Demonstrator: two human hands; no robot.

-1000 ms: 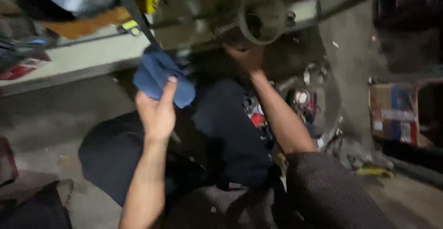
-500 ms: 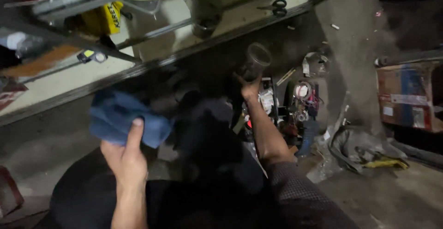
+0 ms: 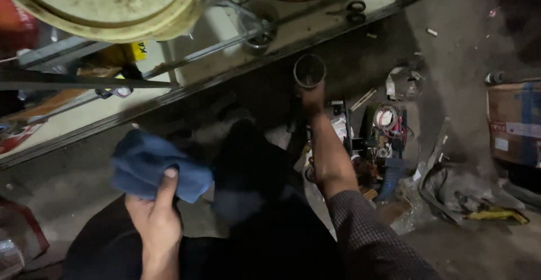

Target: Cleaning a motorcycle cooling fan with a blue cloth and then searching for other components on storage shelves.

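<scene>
Crowding the right hand (image 3: 313,96) — wire clutter (image 3: 389,123), cardboard box (image 3: 514,123).

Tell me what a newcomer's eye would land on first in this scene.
First, the crumpled blue cloth at lower left, gripped by the left hand. Next, the dark open-ended metal cylinder at upper centre, held from below by the right hand on an outstretched arm. Then the big pale yellow round bucket filling the top left corner, and the heap of wires and small parts on the floor to the right.
</scene>
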